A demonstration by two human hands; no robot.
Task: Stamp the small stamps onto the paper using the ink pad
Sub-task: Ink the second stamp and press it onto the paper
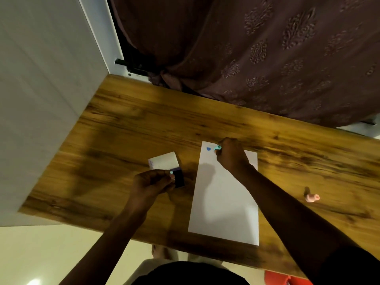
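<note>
A white sheet of paper (pixel 224 194) lies on the wooden table (pixel 127 128), with one blue heart print (pixel 208 149) near its far left corner. My right hand (pixel 231 156) is closed around a small teal stamp (pixel 218 148), held just right of the heart at the paper's far edge. My left hand (pixel 151 182) pinches another small teal stamp (pixel 171 172) against the dark ink pad (pixel 179 177). The pad's open white lid (pixel 163 160) lies just beyond it.
A pink stamp (pixel 312 198) lies on its side on the table to the right of the paper. A brown patterned curtain (pixel 267 48) hangs beyond the far edge. A white wall (pixel 41 99) borders the table's left end.
</note>
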